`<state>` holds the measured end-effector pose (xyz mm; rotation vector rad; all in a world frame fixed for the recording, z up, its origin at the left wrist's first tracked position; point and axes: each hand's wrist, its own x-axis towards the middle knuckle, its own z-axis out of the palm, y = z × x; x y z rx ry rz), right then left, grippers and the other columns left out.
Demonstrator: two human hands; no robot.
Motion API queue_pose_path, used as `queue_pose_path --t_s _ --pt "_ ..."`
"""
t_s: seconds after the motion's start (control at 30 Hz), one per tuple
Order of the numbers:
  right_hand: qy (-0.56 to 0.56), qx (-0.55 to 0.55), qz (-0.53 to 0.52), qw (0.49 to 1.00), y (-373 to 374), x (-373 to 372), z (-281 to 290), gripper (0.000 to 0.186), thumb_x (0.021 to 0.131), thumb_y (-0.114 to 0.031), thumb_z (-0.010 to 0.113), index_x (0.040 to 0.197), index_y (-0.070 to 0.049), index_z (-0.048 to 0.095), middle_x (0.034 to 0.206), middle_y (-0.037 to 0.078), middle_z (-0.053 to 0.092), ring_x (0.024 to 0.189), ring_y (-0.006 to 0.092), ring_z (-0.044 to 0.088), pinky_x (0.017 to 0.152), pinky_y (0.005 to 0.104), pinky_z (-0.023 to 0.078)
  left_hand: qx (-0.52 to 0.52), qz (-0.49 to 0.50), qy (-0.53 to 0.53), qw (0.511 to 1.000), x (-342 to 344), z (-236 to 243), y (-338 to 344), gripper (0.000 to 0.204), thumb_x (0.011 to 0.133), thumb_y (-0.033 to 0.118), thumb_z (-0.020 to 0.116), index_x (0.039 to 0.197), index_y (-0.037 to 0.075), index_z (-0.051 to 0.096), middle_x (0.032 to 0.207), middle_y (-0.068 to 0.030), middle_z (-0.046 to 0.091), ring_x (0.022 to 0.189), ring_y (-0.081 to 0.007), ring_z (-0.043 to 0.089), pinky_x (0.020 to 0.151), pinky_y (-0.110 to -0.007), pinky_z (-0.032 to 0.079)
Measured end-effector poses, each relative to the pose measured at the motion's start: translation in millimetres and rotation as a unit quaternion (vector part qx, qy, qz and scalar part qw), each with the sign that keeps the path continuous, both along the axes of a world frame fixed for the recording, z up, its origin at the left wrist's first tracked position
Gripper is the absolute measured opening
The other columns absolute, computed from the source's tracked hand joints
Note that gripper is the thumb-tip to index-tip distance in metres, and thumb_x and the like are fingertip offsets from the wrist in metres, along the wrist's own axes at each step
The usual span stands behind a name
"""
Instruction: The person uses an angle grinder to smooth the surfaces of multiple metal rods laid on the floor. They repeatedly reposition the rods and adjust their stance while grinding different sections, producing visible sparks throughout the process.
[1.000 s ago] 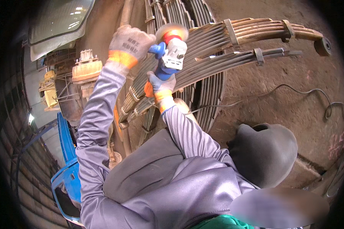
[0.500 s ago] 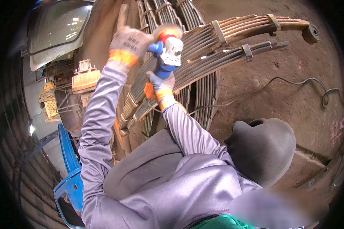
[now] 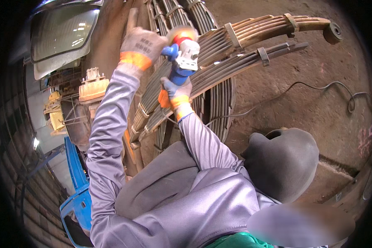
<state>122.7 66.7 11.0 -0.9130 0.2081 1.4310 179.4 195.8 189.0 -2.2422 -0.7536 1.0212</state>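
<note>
An angle grinder (image 3: 187,56) with a white gear head and blue body is held in both of my gloved hands. My left hand (image 3: 144,46) is closed round its blue side handle (image 3: 170,52). My right hand (image 3: 177,90) wraps the blue body nearer to me. The round disc (image 3: 182,34) is blurred and orange-tinted at the far end of the tool. It lies over the brownish leaf spring pack (image 3: 252,34); whether it touches the steel I cannot tell. A second, greyer leaf spring pack (image 3: 235,66) runs beside it, under the grinder.
More leaf springs (image 3: 221,105) stand below and behind. A cable (image 3: 273,99) trails over the dirt floor at right. To the left are a rusty hub-like part (image 3: 94,90), a windscreen (image 3: 64,31) and a blue vehicle door (image 3: 80,208). My bent knees (image 3: 283,161) are close below.
The grinder and both hands have shifted slightly right along the leaf springs. My grip is unchanged, and the view has turned a little.
</note>
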Motion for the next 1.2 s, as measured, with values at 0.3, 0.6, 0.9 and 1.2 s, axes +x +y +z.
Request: queue_pose_path --t_s 0.3,0.6,0.9,1.2 --pt "-0.029 0.015 0.046 0.998 12.1 31.7 6.4 0.036 0.069 -0.007 0.085 0.097 -0.001 0.064 0.084 0.008 0.071 0.068 0.0178 0.068 0.061 0.0328 0.055 0.012 0.097 0.006 0.995 5.9 5.0 14.4 0.013 0.082 0.019 0.071 0.094 0.022 0.072 0.085 -0.0069 0.076 0.084 -0.0304 0.075 0.077 -0.047 0.058" --pt "-0.031 0.014 -0.043 0.998 10.6 18.2 0.6 0.042 0.068 -0.007 0.086 0.102 -0.001 0.063 0.084 0.007 0.070 0.068 0.0167 0.067 0.062 0.0328 0.056 0.000 0.014 -0.014 1.000 24.5 4.8 4.7 0.013 0.080 0.019 0.071 0.092 0.023 0.070 0.082 -0.0045 0.074 0.084 -0.0271 0.075 0.075 -0.045 0.055" --pt "0.007 0.006 -0.008 1.000 2.0 24.9 9.2 0.040 0.069 -0.009 0.087 0.101 -0.003 0.064 0.083 0.005 0.070 0.070 0.0161 0.067 0.066 0.0327 0.056 0.008 0.041 -0.007 0.999 18.1 2.3 -2.2 0.009 0.081 0.020 0.071 0.090 0.023 0.070 0.080 -0.0049 0.074 0.081 -0.0274 0.075 0.074 -0.044 0.055" --pt "-0.041 -0.025 -0.007 0.999 13.8 47.0 6.8 0.055 0.065 -0.013 0.091 0.112 -0.002 0.064 0.102 0.006 0.071 0.086 0.0164 0.067 0.080 0.0326 0.055 0.026 -0.044 -0.012 0.999 47.9 -1.8 6.4 0.009 0.082 0.022 0.072 0.091 0.023 0.072 0.080 -0.0040 0.075 0.082 -0.0252 0.076 0.074 -0.043 0.055"
